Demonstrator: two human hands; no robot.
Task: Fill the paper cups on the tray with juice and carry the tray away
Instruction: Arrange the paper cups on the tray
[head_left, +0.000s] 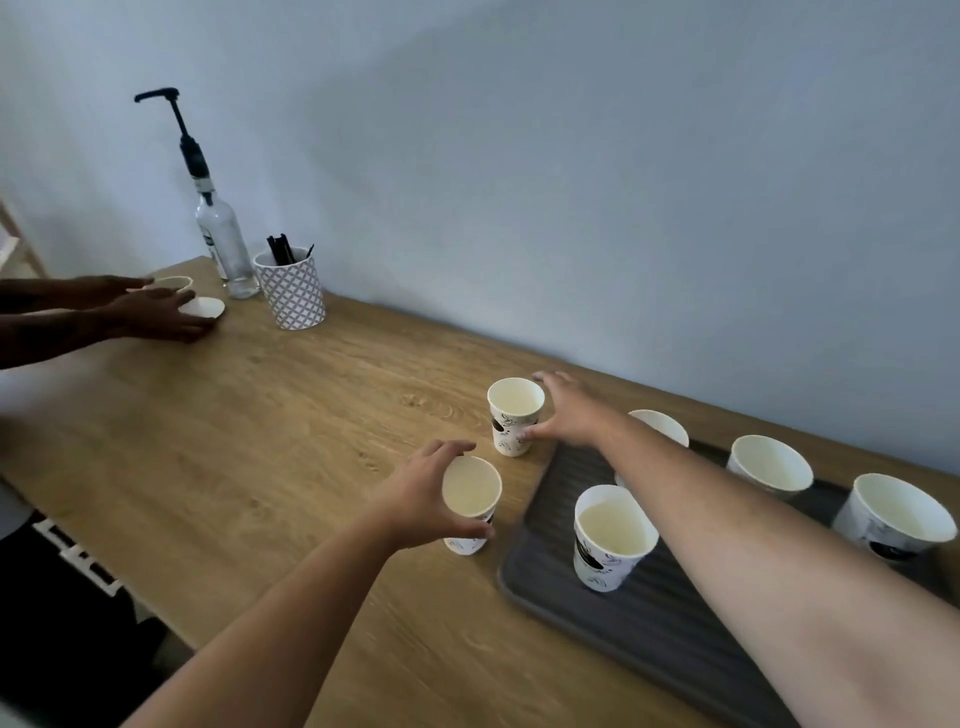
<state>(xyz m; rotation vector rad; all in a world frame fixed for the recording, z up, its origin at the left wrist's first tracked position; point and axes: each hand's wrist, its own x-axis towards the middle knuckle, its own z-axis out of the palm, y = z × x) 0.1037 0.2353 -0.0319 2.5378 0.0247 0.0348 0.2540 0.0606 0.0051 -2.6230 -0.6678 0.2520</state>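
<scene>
A dark grey ribbed tray (649, 623) lies on the wooden table at the right, with several white patterned paper cups on it; the nearest tray cup (610, 538) holds pale liquid. Two more paper cups stand on the table left of the tray. My left hand (431, 493) grips the nearer cup (470, 501) round its side. My right hand (566, 410) curls round the farther cup (514, 415), thumb on its front. My right forearm hides part of one tray cup (660, 423).
At the far left another person's two hands (145, 312) touch two white cups (202, 307) on the table. Behind them stand a clear glass bottle with a black pump (221, 239) and a patterned holder with dark sticks (291, 291). The wall runs along the table's far edge.
</scene>
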